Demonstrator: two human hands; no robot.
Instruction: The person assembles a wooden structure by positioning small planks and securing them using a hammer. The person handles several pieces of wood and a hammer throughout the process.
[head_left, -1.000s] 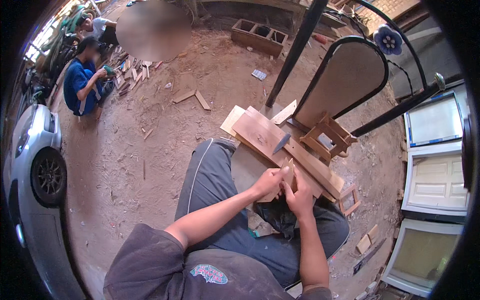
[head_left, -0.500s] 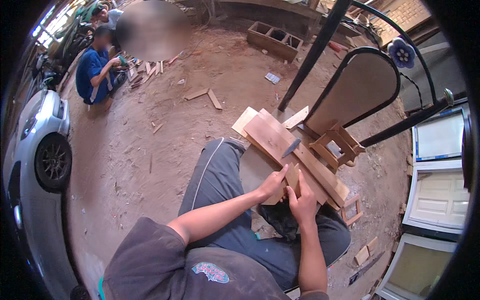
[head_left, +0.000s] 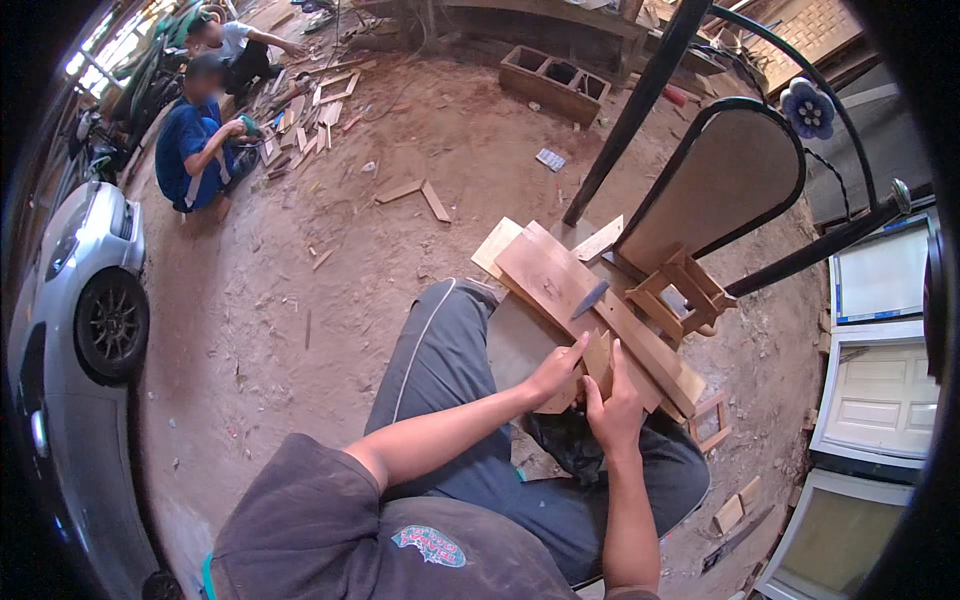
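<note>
In front of my lap, my left hand [head_left: 555, 375] and my right hand [head_left: 616, 408] hold a small flat wooden piece [head_left: 598, 358] between them. The left hand grips its left side, and the right thumb presses near its lower part with the forefinger stretched along the edge. Another light wooden piece shows under my left hand, partly hidden. Just beyond my hands, wide brown boards [head_left: 545, 268] lie stacked at a slant. On them rests a dark grey, pointed object [head_left: 591, 298] whose kind I cannot make out. A small wooden frame assembly [head_left: 680, 292] stands to the right of the boards.
A black metal chair [head_left: 640, 110] with a padded back rises beyond the boards. White framed panels [head_left: 875, 390] line the right side. A grey car [head_left: 75, 400] stands at left. Two people crouch by wood scraps [head_left: 320, 115], far left. A hollow block [head_left: 555, 85] lies farther back.
My right forefinger now points up along the wooden piece's edge. The whole view has shifted slightly, and the far person in the light shirt shows with an arm stretched out.
</note>
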